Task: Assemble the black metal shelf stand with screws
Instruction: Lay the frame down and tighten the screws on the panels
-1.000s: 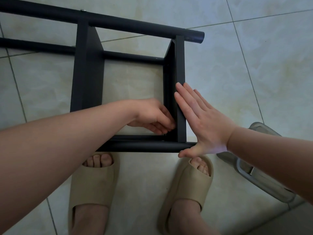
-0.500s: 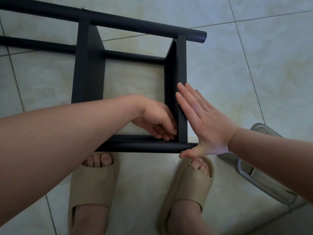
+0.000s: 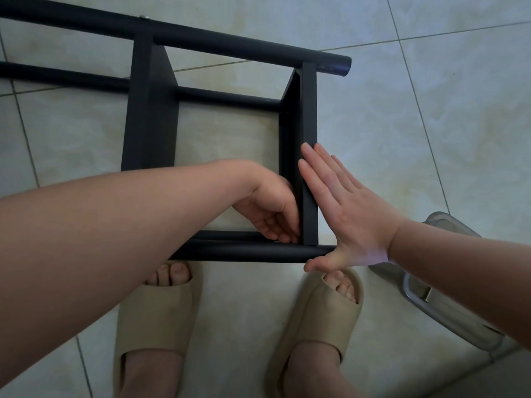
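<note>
**Head view: both hands at the stand's near right corner**

Left fingers (image 3: 283,234) are curled and bunched. Their tips are tucked into the inner corner where the right panel (image 3: 309,133) meets the near tube (image 3: 244,253). The tips sit in shadow, so I cannot tell whether they pinch a screw or anything else. The left hand (image 3: 268,211) lies inside the frame's opening, and its forearm comes in from 8 o'clock across the near tube.

Right fingers (image 3: 319,170) are straight and close together, laid flat on the outer face of the same panel and pointing to 11 o'clock. The right hand (image 3: 347,208) presses there. Its thumb is spread toward 7 o'clock, and the end of the near tube meets the hand at the thumb's base. Its forearm enters from 4 o'clock.

The stand (image 3: 227,98) lies on its side on the tiled floor (image 3: 431,124), filling the middle of the view and running out of frame at 10 o'clock. Two flat panels stand on edge between the tubes: the right panel between the hands, and the left panel (image 3: 149,116) at 10 o'clock from them. The far tube (image 3: 230,43) crosses at 12 o'clock, with a small silver screw (image 3: 142,17) on it above the left panel.

Beige slippers (image 3: 155,317) with bare toes are at 6 o'clock, just beside the near tube. A grey case (image 3: 439,305) lies at 4 o'clock, partly hidden under the right forearm.
</note>
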The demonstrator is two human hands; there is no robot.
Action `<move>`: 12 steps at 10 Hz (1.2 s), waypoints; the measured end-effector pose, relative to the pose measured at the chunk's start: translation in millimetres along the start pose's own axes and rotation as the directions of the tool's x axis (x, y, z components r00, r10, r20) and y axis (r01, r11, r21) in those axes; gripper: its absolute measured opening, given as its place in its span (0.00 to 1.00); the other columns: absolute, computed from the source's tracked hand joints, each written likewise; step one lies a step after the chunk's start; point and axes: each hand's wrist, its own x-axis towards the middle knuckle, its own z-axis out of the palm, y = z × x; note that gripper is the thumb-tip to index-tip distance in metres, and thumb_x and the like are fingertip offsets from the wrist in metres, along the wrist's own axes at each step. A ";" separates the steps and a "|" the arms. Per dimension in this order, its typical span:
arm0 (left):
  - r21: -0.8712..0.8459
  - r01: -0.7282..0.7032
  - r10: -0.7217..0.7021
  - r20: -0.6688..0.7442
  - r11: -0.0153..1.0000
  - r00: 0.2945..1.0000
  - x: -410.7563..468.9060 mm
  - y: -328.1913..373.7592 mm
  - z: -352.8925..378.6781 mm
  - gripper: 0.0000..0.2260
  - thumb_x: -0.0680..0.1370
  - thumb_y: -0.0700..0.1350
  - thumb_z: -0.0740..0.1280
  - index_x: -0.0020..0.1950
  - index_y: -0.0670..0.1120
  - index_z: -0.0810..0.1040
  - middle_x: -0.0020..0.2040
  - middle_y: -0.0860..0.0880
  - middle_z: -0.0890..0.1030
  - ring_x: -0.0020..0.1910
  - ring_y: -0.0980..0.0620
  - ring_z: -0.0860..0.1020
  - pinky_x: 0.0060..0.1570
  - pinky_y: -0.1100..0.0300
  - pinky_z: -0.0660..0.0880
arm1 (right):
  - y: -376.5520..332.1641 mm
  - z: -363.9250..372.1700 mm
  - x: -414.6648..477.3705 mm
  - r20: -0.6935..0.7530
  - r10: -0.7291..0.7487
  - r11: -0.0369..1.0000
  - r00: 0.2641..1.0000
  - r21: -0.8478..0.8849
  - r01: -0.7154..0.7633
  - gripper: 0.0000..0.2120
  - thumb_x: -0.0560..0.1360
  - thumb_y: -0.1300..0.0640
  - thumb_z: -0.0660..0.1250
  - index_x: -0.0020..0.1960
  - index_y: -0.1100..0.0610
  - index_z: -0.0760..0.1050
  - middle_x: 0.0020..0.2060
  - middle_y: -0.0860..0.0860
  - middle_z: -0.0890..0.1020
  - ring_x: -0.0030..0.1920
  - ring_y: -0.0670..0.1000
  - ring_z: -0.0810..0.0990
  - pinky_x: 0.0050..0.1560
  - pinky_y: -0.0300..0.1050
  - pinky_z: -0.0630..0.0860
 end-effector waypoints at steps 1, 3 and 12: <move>0.002 0.012 -0.012 -0.004 1.000 1.000 -0.1 1.6 -0.1 0.06 0.79 0.36 0.66 0.52 0.42 0.81 0.39 0.48 0.83 0.35 0.55 0.80 0.39 0.65 0.77 | -0.3 -0.1 0.1 0.000 -0.001 1.000 1.000 -0.007 0.001 0.66 0.65 0.19 0.61 0.82 0.65 0.41 0.81 0.61 0.40 0.82 0.61 0.40 0.79 0.64 0.52; -0.029 0.038 -0.039 -0.014 0.999 0.999 2.2 0.7 2.4 0.06 0.80 0.38 0.66 0.54 0.42 0.80 0.41 0.48 0.81 0.37 0.54 0.78 0.38 0.65 0.75 | -0.4 0.4 0.2 0.018 0.006 1.000 1.000 -0.003 -0.006 0.66 0.66 0.19 0.59 0.82 0.65 0.41 0.81 0.61 0.40 0.82 0.62 0.39 0.80 0.64 0.51; -0.036 0.068 -0.068 -0.008 0.997 0.998 2.5 0.6 2.6 0.04 0.80 0.38 0.66 0.50 0.43 0.81 0.38 0.49 0.81 0.36 0.55 0.78 0.39 0.65 0.76 | 0.3 1.0 0.4 0.000 0.000 1.000 1.000 -0.009 0.000 0.66 0.66 0.18 0.58 0.82 0.65 0.41 0.81 0.62 0.42 0.82 0.62 0.40 0.79 0.65 0.53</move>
